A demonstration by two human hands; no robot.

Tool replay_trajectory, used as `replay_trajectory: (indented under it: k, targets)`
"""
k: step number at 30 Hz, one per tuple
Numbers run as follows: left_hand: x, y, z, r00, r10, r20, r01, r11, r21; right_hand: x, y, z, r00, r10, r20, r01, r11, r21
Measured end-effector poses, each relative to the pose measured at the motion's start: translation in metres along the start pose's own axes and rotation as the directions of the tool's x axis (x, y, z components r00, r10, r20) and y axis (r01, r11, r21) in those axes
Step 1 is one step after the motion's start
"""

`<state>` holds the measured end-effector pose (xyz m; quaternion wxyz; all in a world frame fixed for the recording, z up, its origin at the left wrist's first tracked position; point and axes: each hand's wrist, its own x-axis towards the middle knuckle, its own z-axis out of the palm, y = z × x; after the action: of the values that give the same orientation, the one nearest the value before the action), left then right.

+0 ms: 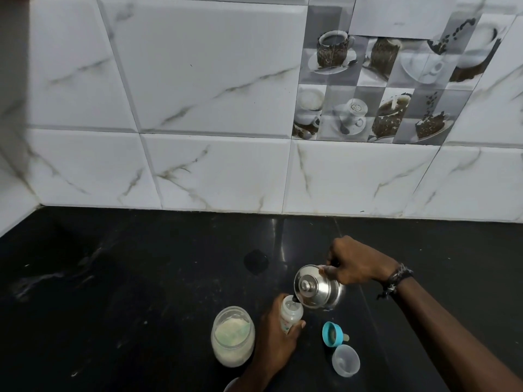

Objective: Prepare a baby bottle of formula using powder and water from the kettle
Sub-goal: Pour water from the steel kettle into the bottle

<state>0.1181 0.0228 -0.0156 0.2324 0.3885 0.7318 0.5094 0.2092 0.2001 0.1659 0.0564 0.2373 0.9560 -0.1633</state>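
Over counter | right hand (pixel 353 264) fingers grasp tilted kettle (pixel 319 288) | left hand (pixel 276 332) fingers grasp bottle (pixel 290 314)

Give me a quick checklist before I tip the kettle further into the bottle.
1. Left hand grips the bottle: ok.
2. Right hand holds the kettle by its handle: ok.
3. Spout over the bottle's open mouth: ok.
4. Kettle lid seated while tilted: ok.
5. Water level in the bottle: cannot tell.
6. Teal teat ring and clear cap lie on the counter, clear of the pour: ok.
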Motion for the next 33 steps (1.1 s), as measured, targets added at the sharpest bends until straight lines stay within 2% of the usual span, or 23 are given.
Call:
replay_trajectory:
  k: [17, 33]
  targets:
    - [-0.001, 0.0, -0.001, 1.0, 0.024, -0.001, -0.024, 0.999, -0.026, -0.001, 0.004, 0.002, 1.0, -0.005, 0.021, 0.004, 0.999, 0.045]
    - [-0.001, 0.0, -0.004, 0.999, 0.054, 0.004, -0.054, 0.998, -0.016, -0.004, 0.039, 0.017, 0.996, -0.056, 0.066, 0.034, 0.953, 0.299]
